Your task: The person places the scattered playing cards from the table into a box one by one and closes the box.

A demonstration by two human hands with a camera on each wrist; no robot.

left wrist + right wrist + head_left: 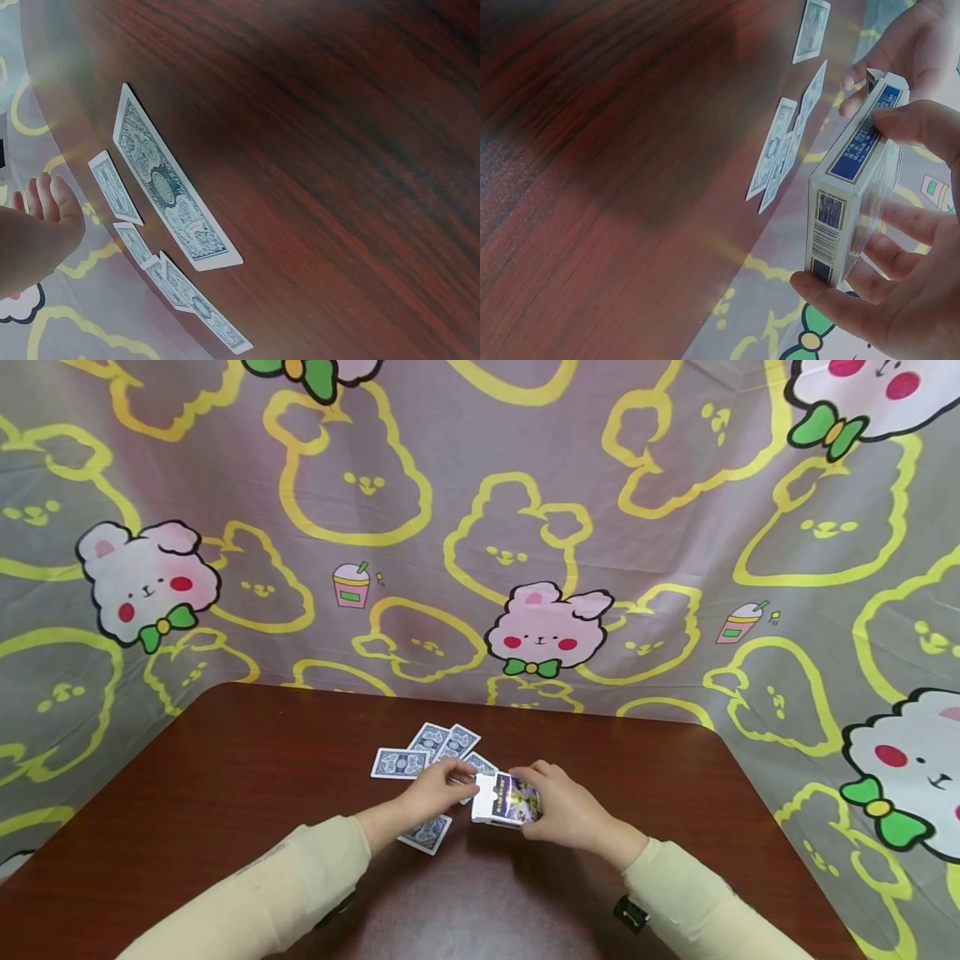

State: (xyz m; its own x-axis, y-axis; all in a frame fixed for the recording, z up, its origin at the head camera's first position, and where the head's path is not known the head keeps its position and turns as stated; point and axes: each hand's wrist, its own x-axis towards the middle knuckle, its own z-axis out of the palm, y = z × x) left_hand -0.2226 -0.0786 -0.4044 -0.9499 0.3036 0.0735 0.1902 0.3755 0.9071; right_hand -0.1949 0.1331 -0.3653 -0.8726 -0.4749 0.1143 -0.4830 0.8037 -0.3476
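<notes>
My right hand (566,806) grips a small card box (513,799), thumb on one side and fingers on the other. The box has a white end and a purple printed face; in the right wrist view a raised flap shows at its far end. Beside that end is my left hand (438,789), fingers loosely bent, with nothing visible in them. Whether its fingertips touch the box I cannot tell. Under and beyond the left hand lie several blue-backed playing cards (401,763), some overlapping. One playing card (427,835) lies apart, nearer to me.
A dark brown wooden table (247,793) carries the cards. A patterned cloth (420,560) with cartoon bears and rabbits hangs behind it and along both sides.
</notes>
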